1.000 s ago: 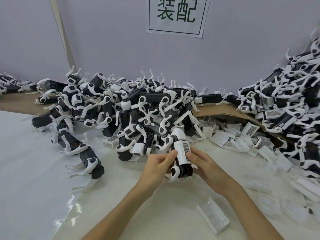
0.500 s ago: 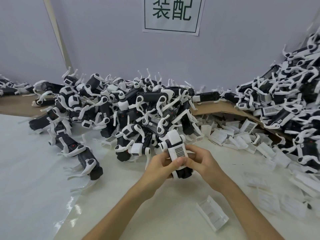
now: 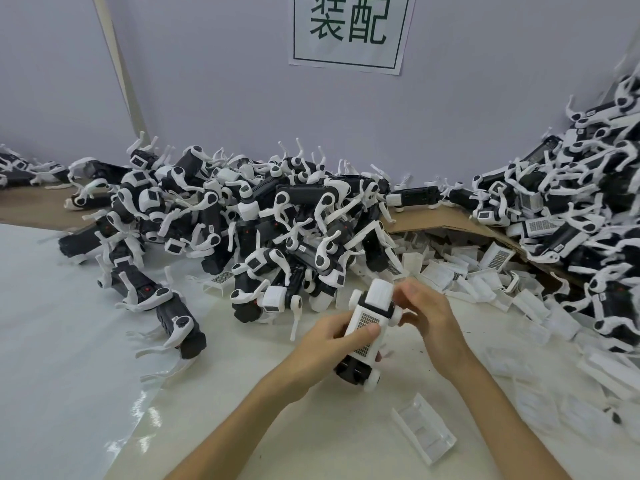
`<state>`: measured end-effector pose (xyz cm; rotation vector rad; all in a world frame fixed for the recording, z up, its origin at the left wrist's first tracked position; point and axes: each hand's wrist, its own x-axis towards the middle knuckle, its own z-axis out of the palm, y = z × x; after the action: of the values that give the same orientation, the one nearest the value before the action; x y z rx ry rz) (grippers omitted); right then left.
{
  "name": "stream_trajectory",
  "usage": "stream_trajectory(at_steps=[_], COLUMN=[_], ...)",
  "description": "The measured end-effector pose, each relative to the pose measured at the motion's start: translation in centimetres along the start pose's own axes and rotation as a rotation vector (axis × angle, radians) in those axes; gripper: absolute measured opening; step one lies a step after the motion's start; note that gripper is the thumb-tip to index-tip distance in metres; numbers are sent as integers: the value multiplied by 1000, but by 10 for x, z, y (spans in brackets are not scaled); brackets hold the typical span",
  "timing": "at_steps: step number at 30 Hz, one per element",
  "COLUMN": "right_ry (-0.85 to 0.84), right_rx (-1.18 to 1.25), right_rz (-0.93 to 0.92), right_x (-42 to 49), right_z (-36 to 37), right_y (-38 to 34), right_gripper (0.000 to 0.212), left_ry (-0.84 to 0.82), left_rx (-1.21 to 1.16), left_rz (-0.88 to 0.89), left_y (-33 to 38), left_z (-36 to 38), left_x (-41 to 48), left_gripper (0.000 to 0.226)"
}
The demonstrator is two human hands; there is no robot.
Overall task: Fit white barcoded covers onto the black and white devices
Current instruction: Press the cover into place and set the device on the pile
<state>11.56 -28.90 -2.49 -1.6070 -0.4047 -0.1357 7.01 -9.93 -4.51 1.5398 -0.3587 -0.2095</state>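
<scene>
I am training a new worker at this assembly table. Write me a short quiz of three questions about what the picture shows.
1. True or false: the left hand grips the device with its thumb on the barcoded cover.
2. The loose cover nearest the camera lies: A) flat on the table; B) on the cardboard; C) in the right hand.
3. How many large characters does the wall sign show?
Key: 1 true; 2 A; 3 two.

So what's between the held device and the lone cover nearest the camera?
Only bare table between device and cover, in the head view.
</scene>
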Motion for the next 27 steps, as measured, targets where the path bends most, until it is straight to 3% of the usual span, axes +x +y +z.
stream_trajectory(at_steps=[4,9,16,19,21,27], right_ry=[-174,-252,-201,-190,-216,-245], right_rx=[-113,-12,-130,-126,-62,-25], right_rz=[-53,-1,-67,-62,-35,-52], right_x=[-7,-10,-10,-10,-10,-6], right_z=[12,19,21,19,14,2], right_y=[-2,-10,-6,-6,-7,-6], right_gripper=[45,27,22,16,16,38], left_ry=[79,184,289,263,238,244], left_rx=[83,341,537,471,442,481], left_rz=[97,242,299,295,303,354], left_y=[0,-4,-9,-7,-6,-7], left_z=[-4,-4,-7,-6,-3,-4], left_x=[2,1,2,2,3,0], left_gripper=[30,55,33,32,18,12])
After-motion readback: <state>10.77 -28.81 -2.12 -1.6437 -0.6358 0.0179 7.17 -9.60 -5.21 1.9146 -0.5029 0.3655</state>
